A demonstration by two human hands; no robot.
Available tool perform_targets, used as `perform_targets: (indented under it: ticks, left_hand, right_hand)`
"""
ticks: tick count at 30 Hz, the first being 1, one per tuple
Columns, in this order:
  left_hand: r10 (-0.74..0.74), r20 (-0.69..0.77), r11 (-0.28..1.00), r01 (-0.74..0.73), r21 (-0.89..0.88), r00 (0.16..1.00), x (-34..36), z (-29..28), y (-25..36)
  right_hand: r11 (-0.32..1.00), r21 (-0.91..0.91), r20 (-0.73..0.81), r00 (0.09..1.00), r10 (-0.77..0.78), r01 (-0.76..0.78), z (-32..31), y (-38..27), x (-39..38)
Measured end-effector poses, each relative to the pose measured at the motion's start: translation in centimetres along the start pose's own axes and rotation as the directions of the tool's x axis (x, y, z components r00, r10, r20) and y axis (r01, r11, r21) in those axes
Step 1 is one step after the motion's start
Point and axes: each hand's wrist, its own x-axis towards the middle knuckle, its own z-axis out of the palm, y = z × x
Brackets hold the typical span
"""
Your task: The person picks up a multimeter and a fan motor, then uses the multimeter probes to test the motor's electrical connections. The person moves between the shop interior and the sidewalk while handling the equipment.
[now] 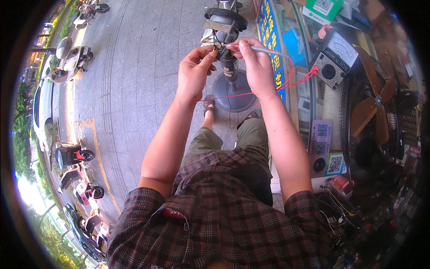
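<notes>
One grey probe (pixel 267 50) is pinched in the right grip (pixel 258 68), its tip hard to see beside the motor (pixel 221 27). The left grip (pixel 195 71) is near small wires (pixel 214 38); whether closed on one, I cannot tell.

On my feed, yellow characters run down a blue banner (pixel 271 33) beside the right hand (pixel 256 67); farther right of it I see scale marks on a meter (pixel 332 60), and square codes on a green card (pixel 323 10) and a purple card (pixel 319 140).
</notes>
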Motion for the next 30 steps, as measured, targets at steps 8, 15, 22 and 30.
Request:
perform_targets:
  ticks: [8, 15, 22, 30]
  left_hand:
    - [0.086, -0.058, 0.994, -0.082, 0.067, 0.995, -1.5, 0.3, -0.4]
    - [0.505, 0.149, 0.589, -0.467, 0.66, 0.85, -0.4, -0.9, 2.8]
    - [0.301, 0.708, 0.137, -0.763, 0.631, 0.639, 4.9, -2.3, 8.1]
    - [0.162, 0.85, 0.124, -0.865, 0.486, 0.501, 8.0, -2.5, 9.2]
  right_hand:
    - [0.836, -0.524, -0.055, 0.973, -0.224, 0.163, 0.6, 0.9, -1.2]
    - [0.785, -0.579, -0.066, 0.947, -0.315, 0.22, 2.2, 1.7, -1.0]
    - [0.785, -0.589, -0.134, 0.935, -0.327, 0.19, 3.7, 1.9, -0.6]
    - [0.73, -0.637, -0.102, 0.912, -0.397, 0.247, 3.7, 2.4, 0.0]
